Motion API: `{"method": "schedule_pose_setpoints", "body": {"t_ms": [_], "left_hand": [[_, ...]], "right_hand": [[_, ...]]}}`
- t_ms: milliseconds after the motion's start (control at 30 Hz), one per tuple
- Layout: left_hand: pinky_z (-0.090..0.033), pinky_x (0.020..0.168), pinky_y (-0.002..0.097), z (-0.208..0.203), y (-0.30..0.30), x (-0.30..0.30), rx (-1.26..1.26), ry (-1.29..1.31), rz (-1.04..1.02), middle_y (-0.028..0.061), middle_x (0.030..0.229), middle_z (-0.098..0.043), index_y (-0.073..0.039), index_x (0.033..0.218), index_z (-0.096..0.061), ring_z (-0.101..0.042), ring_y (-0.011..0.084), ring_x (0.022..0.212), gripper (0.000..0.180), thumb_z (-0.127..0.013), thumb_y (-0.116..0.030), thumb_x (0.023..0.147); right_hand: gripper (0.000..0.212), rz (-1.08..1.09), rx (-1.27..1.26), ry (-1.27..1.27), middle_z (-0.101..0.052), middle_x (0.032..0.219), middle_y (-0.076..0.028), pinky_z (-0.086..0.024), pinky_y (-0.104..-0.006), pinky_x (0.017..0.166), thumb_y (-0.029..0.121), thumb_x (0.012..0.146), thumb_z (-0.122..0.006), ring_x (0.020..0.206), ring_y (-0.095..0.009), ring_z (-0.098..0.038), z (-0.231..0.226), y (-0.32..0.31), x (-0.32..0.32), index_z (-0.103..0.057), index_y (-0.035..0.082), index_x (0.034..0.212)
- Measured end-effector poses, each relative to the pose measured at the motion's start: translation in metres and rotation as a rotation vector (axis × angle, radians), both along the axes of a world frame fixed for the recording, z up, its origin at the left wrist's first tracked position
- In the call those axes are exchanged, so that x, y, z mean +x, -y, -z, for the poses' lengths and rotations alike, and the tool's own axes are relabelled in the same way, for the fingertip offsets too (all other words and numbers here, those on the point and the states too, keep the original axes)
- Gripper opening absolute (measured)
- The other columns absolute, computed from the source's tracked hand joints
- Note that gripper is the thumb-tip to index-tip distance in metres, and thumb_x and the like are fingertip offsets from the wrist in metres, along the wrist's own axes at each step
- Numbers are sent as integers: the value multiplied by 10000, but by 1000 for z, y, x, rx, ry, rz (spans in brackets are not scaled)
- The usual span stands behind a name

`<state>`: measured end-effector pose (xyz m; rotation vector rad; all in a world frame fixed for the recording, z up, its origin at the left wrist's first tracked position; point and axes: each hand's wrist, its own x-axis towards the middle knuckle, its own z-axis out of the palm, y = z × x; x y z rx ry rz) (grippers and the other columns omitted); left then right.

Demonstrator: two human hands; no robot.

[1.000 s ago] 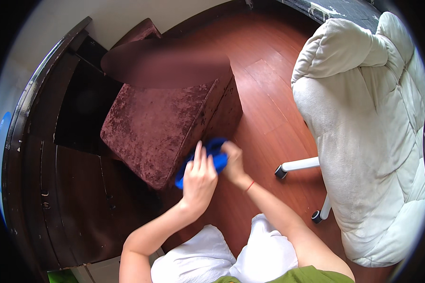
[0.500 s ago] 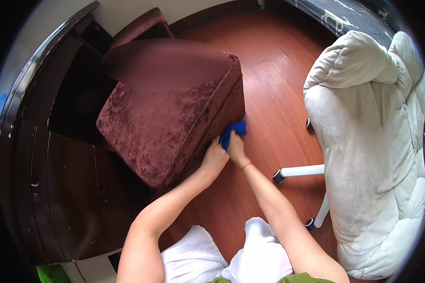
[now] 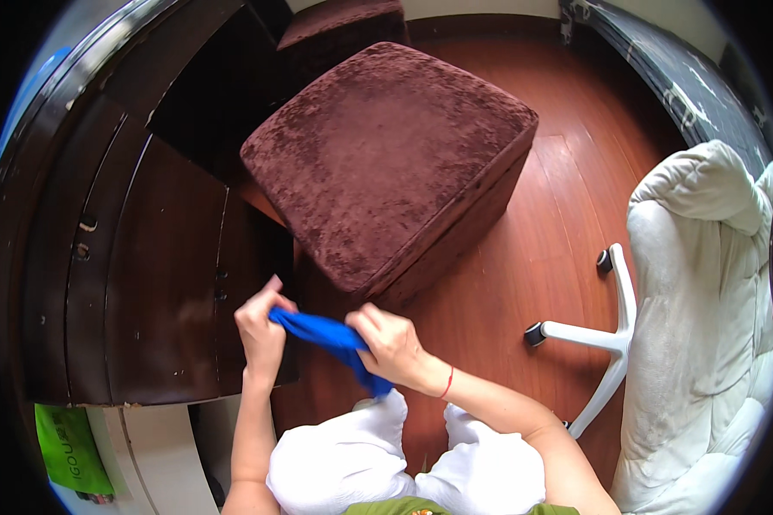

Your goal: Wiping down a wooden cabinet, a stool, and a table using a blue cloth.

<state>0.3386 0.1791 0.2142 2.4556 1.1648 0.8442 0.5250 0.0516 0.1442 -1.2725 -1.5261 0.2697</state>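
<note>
A blue cloth is stretched between my two hands, above the floor just in front of my knees. My left hand is closed on its left end, thumb raised. Further right, my right hand grips the cloth too, and a loose end hangs below that hand. Beyond my hands stands a maroon crushed-velvet ottoman, box-shaped, with its near corner closest to my right hand. Neither hand touches it.
Dark wooden cabinets line the left side. At the right is a white padded chair on a white wheeled base. A second maroon velvet piece sits behind the ottoman. A green bag lies at lower left.
Both hands have come back from the ottoman's lower right side toward my knees, bringing the blue cloth, and have moved apart, stretching it. The view has shifted, so the whole ottoman top shows.
</note>
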Motion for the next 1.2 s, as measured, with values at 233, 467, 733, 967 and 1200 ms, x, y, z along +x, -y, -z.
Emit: {"method": "schedule_pose_setpoints", "body": {"t_ms": [233,467,733,967,1200], "left_hand": [[-278,1229,446,34,-84,98,199,514,-55,193,1355,-623,-37,1266,-631,-511,332,1384,334,-551,-84,946],[-357,1145,381,72,-76,149,2,771,-51,122,1419,-570,-37,1387,-548,-503,250,1349,415,-408,-281,1082],[-397,1154,478,47,-46,203,-158,529,481,192,1153,-721,-3,1125,-674,-666,461,1111,395,-503,157,806],[-272,1161,641,34,-138,282,668,230,215,118,1466,-587,-56,919,-607,-301,453,1511,59,-630,-72,868],[-504,1024,493,45,-183,357,598,359,463,75,1209,-742,-59,1029,-624,-657,345,1231,203,-654,-80,829]], "right_hand": [[491,407,23,315,-533,833,-75,-510,-372,559,290,709,-845,695,-249,-625,-63,-45,34,-646,107,1120],[419,499,-93,326,-566,839,-65,-537,-390,601,207,644,-859,721,-257,-644,-70,-29,58,-691,149,1024],[466,988,-61,237,-674,983,-123,-555,-389,740,-13,753,-741,884,-321,-694,-51,12,183,-711,165,1182],[522,1080,-27,364,-522,884,-144,-501,-447,670,57,879,-663,713,-332,-600,-20,-25,251,-639,211,1378],[419,1157,-65,278,-476,933,-144,-503,-447,670,83,924,-668,753,-339,-606,-27,-65,300,-630,169,1333]]}}
